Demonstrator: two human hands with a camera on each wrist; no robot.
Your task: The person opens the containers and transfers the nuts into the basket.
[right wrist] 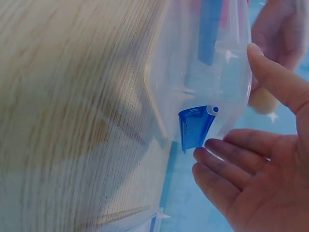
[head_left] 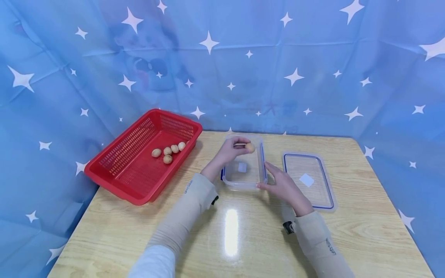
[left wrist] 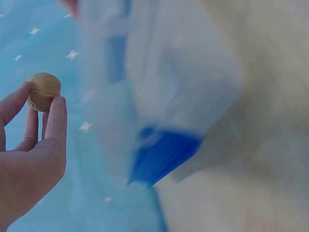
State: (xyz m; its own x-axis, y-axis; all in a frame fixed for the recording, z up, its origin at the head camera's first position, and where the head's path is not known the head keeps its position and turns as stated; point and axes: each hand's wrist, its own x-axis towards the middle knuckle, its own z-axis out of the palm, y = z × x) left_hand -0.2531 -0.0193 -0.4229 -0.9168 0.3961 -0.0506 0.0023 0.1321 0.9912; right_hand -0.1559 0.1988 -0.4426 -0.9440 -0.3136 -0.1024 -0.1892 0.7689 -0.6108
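My left hand (head_left: 233,150) pinches a walnut (head_left: 250,147) between thumb and fingertips, over the far part of a clear plastic food container (head_left: 243,181). In the left wrist view the walnut (left wrist: 44,92) looks tan and round, with a seam across it. My right hand (head_left: 283,185) is at the container's right side. Its fingers (right wrist: 241,145) are stretched out near a blue clip (right wrist: 195,128) that hangs down, and the thumb touches the container's rim. Several more walnuts (head_left: 167,159) lie in a red plastic basket (head_left: 139,195) on the left.
To the right of the container, a clear lid (head_left: 318,193) with a blue seal lies flat on the wooden table (head_left: 257,239). A blue curtain (head_left: 229,104) with white stars hangs behind and along both sides.
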